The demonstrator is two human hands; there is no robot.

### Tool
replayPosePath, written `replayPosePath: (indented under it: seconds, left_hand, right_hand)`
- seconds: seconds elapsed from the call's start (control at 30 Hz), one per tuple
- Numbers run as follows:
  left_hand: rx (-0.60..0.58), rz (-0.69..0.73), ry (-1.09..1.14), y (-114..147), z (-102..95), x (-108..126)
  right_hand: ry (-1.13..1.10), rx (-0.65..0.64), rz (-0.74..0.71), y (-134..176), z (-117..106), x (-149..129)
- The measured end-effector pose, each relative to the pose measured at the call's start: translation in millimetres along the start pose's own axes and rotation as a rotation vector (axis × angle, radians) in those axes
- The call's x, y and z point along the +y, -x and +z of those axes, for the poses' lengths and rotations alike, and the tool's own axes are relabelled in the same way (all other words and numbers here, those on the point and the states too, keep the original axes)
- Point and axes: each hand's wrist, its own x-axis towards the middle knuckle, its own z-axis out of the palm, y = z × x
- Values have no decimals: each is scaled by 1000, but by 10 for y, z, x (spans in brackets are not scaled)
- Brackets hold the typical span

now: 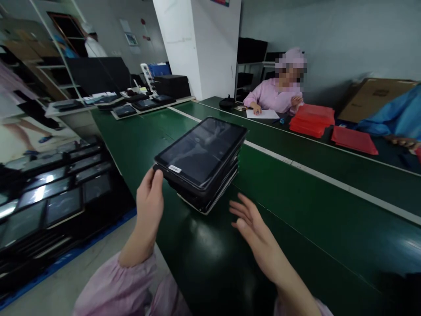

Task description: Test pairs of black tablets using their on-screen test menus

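A stack of black tablets (pixel 200 151) stands on the green tabletop, its layers slightly out of line. The topmost one has a dark glossy screen and a small white label on its near edge. My left hand (pixel 150 197) pinches the near left corner of that top tablet between thumb and fingers. To the right of the stack, my right hand (pixel 251 224) hovers apart from it, fingers spread and holding nothing. Both wrists come out of pink sleeves.
Many more tablets (pixel 62 206) lie in rows low on the left. Across the green table (pixel 329 219), a person in pink (pixel 272 94) sits behind white paper. Red sheets (pixel 312 118) are piled there, near a blue sleeve (pixel 394 114). Devices (pixel 144 104) rest at the far end.
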Motion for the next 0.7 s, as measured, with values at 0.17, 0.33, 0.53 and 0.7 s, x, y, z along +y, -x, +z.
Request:
replayPosePath:
  seconds: [0.17, 0.33, 0.53, 0.7]
  left_hand:
    - [-43, -113, 93, 522, 110, 151]
    - [-251, -140, 240, 796, 183, 156]
    - [-399, -98, 310, 1055, 426, 234]
    - [-630, -319, 548, 1234, 741, 197]
  right_hand:
    - [-430, 143, -17, -616, 124, -264]
    - [-452, 262, -33, -523, -231, -130]
    - [-327, 254, -43, 115, -660, 373]
    - [-344, 274, 80, 588, -864, 685]
